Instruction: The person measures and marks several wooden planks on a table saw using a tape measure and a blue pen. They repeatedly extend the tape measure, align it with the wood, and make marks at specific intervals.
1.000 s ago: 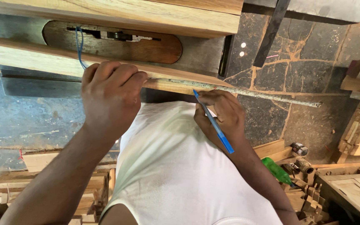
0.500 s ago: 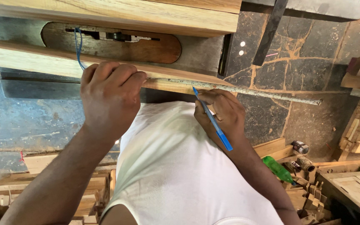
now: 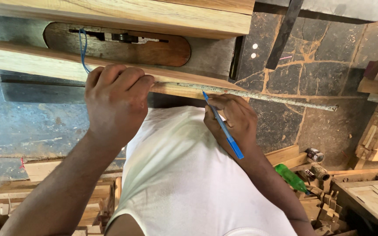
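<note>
two hands (image 3: 114, 102), one blue pen (image 3: 222, 126), one tape measure (image 3: 259, 96), one green bottle (image 3: 290, 178)

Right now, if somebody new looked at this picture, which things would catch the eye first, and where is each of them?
At the centre, the left hand presses a worn, speckled measuring tape onto the edge of a long pale wooden plank; the tape runs right, past the plank's end. Just right of centre, the right hand holds a slim blue pen with its tip at the tape. Lower right, a bright green plastic bottle lies among wood offcuts.
</note>
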